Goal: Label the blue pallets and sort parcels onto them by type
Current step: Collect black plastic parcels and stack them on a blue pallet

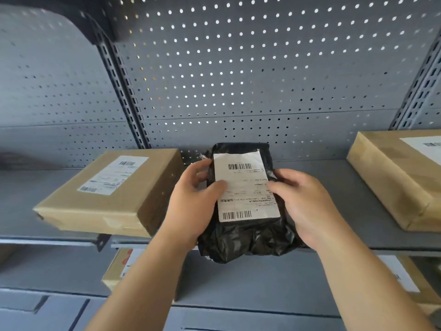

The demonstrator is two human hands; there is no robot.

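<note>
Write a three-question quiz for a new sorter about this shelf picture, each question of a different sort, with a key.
1. True or false: the black bag is held by both the left hand and the right hand.
2. Which parcel lies left of the bag on the same shelf? A) a white envelope B) a brown box C) a blue crate
3. Fill in: the white label on the bag shows ___ barcodes.

Key: 1 true. 2 B. 3 two, one near the top and one near the bottom.
</note>
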